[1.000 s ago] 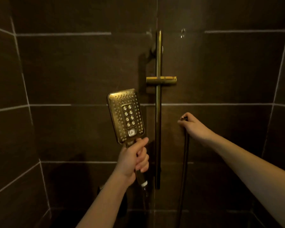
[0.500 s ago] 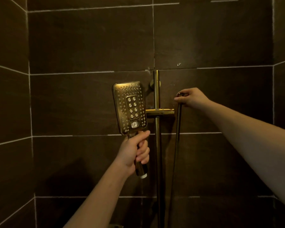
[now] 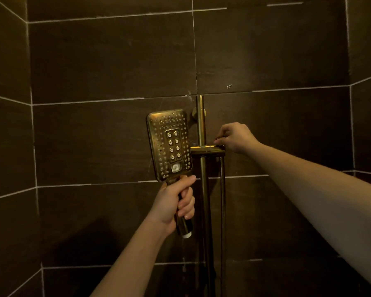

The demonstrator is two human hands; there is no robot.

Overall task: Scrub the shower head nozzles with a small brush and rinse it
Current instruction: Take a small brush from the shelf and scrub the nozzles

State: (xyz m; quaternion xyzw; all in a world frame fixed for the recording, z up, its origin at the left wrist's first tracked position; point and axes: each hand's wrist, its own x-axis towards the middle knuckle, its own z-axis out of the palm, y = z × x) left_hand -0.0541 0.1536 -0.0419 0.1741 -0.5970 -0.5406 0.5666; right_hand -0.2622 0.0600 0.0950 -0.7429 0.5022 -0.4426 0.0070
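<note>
At frame centre, the left hand (image 3: 172, 202) is gripping the shower head (image 3: 169, 144) handle; the right hand (image 3: 237, 137) is pinching the hose (image 3: 222, 200) end at the holder (image 3: 208, 150).

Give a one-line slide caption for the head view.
Left hand grips the shower head; right hand holds the hose end at the rail bracket.

No readable text, brand, number or label anywhere. Only one sign: a pale curved, arrow-like symbol on the small translucent button (image 3: 175, 167) at the lower end of the shower head (image 3: 169, 144) face, too blurred to make out exactly.
</note>
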